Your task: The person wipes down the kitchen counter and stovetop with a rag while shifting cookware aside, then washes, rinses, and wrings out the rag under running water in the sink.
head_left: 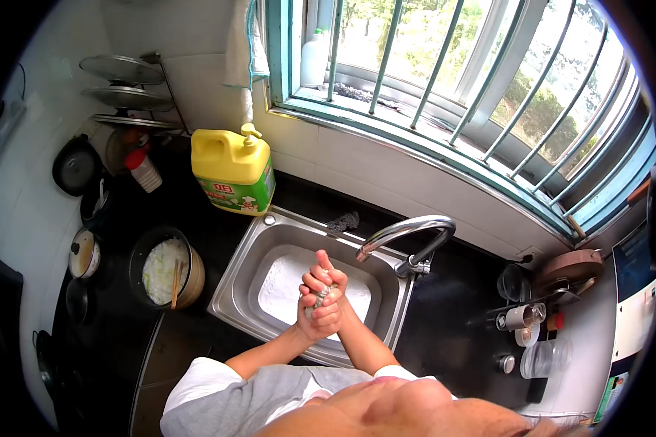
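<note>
My two hands are pressed together over the steel sink (229, 280). My left hand (318, 320) is closed around the lower part of a small greyish-white wad (319, 300). From the other side, my right hand (326, 278) grips the upper part of the same wad. Fingers cover most of it, so its kind cannot be made out. White suds or whitish water (284, 280) lie in the basin below. The curved chrome faucet (408, 229) arches to the right of my hands, and no stream shows from its spout.
Left of the sink stands a pot (195, 273) of pale chopped food with chopsticks (176, 282). A yellow-green pump jug (233, 175) is behind the sink's left corner, a dark scrubber (344, 221) behind its rim. Jars and containers (537, 359) line the right wall.
</note>
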Available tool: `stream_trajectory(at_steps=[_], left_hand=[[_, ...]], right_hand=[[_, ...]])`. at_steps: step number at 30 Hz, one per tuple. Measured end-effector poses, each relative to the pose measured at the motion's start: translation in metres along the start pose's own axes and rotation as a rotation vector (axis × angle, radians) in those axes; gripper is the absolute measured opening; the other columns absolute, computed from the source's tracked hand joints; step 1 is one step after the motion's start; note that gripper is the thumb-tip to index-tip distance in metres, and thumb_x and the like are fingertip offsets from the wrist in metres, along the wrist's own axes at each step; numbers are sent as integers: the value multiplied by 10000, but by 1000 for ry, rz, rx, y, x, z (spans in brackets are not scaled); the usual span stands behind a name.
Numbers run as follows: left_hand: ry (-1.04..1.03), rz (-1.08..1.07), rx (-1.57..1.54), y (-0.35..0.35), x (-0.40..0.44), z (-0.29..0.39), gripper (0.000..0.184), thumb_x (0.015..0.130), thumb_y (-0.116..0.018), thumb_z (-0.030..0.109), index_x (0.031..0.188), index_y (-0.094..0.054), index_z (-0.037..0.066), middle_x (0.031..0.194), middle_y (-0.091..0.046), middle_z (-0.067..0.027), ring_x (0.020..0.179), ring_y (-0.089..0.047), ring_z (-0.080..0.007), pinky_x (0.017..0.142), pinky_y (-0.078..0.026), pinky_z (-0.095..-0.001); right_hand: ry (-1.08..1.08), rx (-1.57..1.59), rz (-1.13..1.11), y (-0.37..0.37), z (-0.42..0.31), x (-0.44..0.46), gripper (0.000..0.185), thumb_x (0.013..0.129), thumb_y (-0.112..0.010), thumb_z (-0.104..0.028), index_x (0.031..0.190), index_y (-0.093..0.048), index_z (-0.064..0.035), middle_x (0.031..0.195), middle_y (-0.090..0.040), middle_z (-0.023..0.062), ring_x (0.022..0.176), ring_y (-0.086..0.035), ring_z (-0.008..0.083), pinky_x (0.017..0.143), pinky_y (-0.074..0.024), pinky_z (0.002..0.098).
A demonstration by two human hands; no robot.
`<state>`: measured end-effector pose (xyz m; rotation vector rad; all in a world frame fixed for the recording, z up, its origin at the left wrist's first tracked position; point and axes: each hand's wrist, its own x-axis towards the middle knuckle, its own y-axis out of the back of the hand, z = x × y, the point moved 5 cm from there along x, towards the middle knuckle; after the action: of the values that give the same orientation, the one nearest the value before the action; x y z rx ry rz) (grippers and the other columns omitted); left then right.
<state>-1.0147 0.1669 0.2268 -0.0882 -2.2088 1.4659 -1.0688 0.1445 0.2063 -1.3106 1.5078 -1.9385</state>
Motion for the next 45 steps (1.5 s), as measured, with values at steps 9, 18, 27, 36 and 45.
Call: stream_trajectory(at_steps=[9,18,27,36,45], left_hand=[[265,604,389,52,-37,27,143,767,-512,172,749,-416,68,485,-331,28,393,-305,-66,329,-213,-192],[74,1031,1108,121,-52,68,209,639,-473,47,527,-321,138,425,-277,39,306,-220,-60,289,-144,-208],[-104,1124,1898,175,-68,108,194,663,-550,182,801,-500,55,579,-523,-65,454,-503,-167,385,-362,-287],[-73,1065,2361,163,-72,117,293,710,-553,239,924,-531,40,833,-598,-169,784,-584,-294,630,-443,-362],[28,305,255,47,-33,36,332,793,-515,403,813,-434,82,461,-292,46,346,-260,-45,348,-182,-170]], right_hand=[[-383,-826,375,4,-19,-2,164,784,-565,-165,829,-457,-51,473,-321,-36,361,-302,53,369,-282,206],[-288,-1002,738,90,-30,-38,127,793,-547,-117,754,-440,-61,473,-349,-18,335,-300,63,315,-260,219],[-91,-1324,1111,162,-47,-76,139,765,-543,-139,693,-471,-45,481,-446,33,334,-407,123,321,-323,274],[-281,-1948,861,142,-37,-66,276,742,-570,-242,923,-524,-39,702,-577,127,624,-561,230,563,-431,391],[-354,-520,318,57,-18,-31,832,703,-585,-481,1319,-142,-139,1224,-352,205,1117,-376,348,897,-344,435]])
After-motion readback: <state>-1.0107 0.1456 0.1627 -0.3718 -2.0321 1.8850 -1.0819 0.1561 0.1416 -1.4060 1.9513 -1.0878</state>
